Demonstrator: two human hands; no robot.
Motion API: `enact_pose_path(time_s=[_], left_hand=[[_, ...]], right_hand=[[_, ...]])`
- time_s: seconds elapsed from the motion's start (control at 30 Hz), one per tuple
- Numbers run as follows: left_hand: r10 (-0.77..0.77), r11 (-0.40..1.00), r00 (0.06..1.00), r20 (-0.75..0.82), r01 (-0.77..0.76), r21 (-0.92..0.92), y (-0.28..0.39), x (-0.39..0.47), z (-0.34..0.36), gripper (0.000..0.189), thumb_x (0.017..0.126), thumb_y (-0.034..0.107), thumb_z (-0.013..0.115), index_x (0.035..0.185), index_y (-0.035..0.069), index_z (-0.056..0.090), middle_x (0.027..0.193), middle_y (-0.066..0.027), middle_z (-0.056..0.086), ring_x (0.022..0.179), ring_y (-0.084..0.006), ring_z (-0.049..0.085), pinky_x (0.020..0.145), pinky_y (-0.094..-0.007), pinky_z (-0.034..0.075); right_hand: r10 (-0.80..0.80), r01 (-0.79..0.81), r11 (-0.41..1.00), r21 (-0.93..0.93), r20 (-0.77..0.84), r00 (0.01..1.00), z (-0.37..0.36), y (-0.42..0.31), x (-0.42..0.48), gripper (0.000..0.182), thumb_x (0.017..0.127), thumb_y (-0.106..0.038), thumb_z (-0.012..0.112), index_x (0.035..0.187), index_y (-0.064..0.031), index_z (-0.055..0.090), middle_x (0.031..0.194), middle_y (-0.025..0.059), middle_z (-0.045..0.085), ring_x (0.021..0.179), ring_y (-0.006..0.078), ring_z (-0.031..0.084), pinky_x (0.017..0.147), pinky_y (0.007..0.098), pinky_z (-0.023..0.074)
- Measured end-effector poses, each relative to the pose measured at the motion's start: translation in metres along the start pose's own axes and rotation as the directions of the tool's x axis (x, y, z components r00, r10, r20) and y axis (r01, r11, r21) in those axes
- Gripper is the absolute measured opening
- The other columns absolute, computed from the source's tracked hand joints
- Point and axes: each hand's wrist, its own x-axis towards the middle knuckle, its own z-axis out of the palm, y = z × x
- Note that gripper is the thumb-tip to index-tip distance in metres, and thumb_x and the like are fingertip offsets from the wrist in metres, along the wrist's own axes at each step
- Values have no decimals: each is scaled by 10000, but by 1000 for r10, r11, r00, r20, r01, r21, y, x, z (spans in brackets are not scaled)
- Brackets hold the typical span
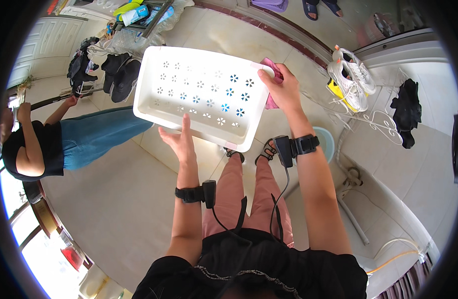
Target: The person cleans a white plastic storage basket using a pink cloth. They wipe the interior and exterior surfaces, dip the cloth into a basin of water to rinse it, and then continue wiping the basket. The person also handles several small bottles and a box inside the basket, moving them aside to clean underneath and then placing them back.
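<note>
A white plastic basket (199,130) with flower-shaped holes is held up in front of me, its inside facing me. My right hand (283,88) grips its right end, with the thumb on the rim and a pink cloth (272,101) pinched between the fingers and the basket. My left hand (180,140) is at the lower rim with the fingers spread; whether it touches the basket cannot be told. Blue shows through some of the holes. Black straps with small boxes sit on both my forearms.
A person (38,145) in a black top stands at the left, holding a dark pole. White sneakers (350,80) rest on a rack at the right, near a light-blue basin (324,144). Dark shoes (120,76) and a cluttered metal rack (158,18) are at the upper left.
</note>
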Motion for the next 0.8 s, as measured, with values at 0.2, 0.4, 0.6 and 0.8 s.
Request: enact_pose_path(time_s=[0.2, 0.4, 0.6, 0.8], left_hand=[[-196, 904, 941, 276, 283, -320, -21, 12, 0, 621, 764, -40, 579, 1351, -35, 377, 1264, -146, 505, 1157, -228, 507, 1005, -334, 387], [-117, 932, 953, 279, 203, -301, -7, 18, 11, 566, 730, -52, 552, 1283, -53, 429, 1153, -137, 571, 1028, -230, 575, 915, -316, 441], [-49, 942, 935, 352, 161, -295, -6, 26, 17, 583, 739, -44, 550, 1306, -32, 419, 1148, -136, 571, 1008, -231, 584, 887, -323, 463], [-109, 952, 916, 386, 208, -226, 2, 28, 28, 561, 802, 20, 600, 1330, 1, 412, 1138, -111, 575, 997, -200, 583, 828, -321, 485]], right_hand=[[54, -55, 998, -37, -21, 998, -6, -6, -12, 472, 778, -404, 758, 1076, -55, 652, 814, 68, 686, 731, 165, 650, 721, 295, 520], [92, -91, 996, 24, -88, 992, -19, 3, -31, 481, 784, -400, 763, 1066, -35, 628, 771, 75, 658, 700, 166, 624, 690, 299, 512], [138, -140, 990, -30, -50, 989, -32, 19, -44, 522, 795, -430, 743, 1115, -50, 583, 816, 73, 669, 745, 193, 646, 724, 320, 517], [115, -115, 993, 12, 60, 992, -52, 27, -36, 636, 800, -423, 723, 1281, -66, 511, 1071, 139, 669, 973, 224, 650, 892, 326, 488]])
